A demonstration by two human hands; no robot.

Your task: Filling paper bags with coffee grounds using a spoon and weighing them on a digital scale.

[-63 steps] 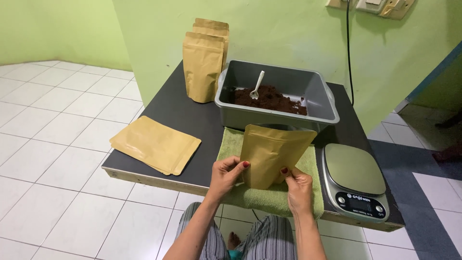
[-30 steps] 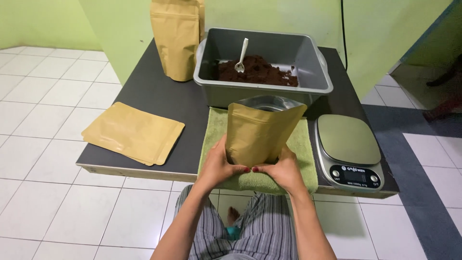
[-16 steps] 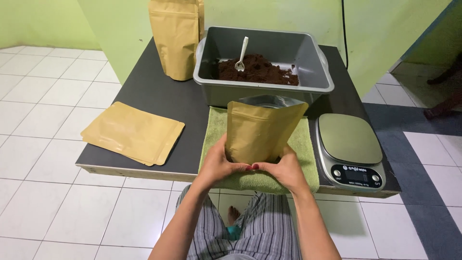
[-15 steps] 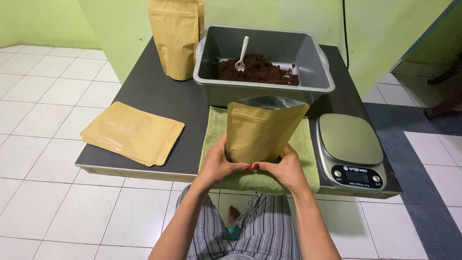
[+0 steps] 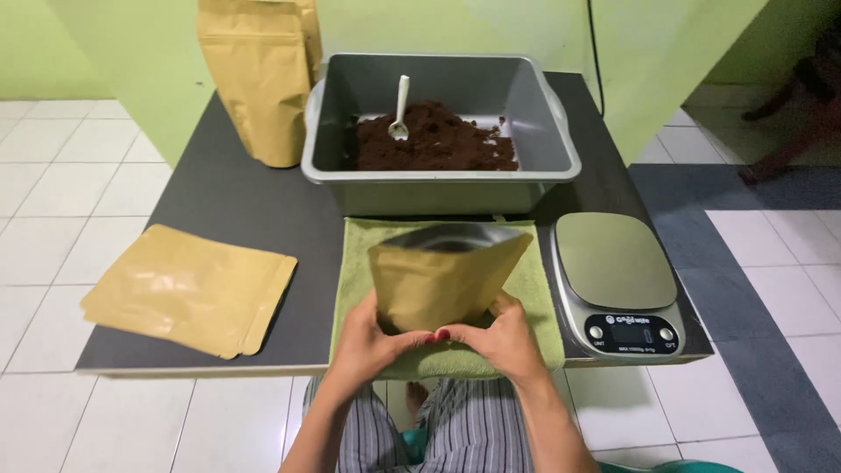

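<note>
The open pouch (image 5: 442, 278) is standing upright on the green towel (image 5: 534, 293), near the front edge of the worktop (image 5: 236, 201), its mouth gaping and showing a silvery lining. Both hands are cupping its base: the left hand (image 5: 370, 337) is wrapping the lower left corner, the right hand (image 5: 498, 337) is pressing the lower right, fingertips meeting in front. No powder is showing inside the pouch, so filling seems not yet begun.

Just behind, one grey tub (image 5: 442, 123) is holding a heap of dark brown powder (image 5: 434, 144) with one white scoop (image 5: 399, 109) sticking in it. One scale (image 5: 618, 280) is sitting to the right of the towel, nothing on its pan. At back left, filled pouches (image 5: 258, 79) are standing, at least two. A stack of flat pouches (image 5: 188, 289) is lying front left; their number cannot be told.
</note>
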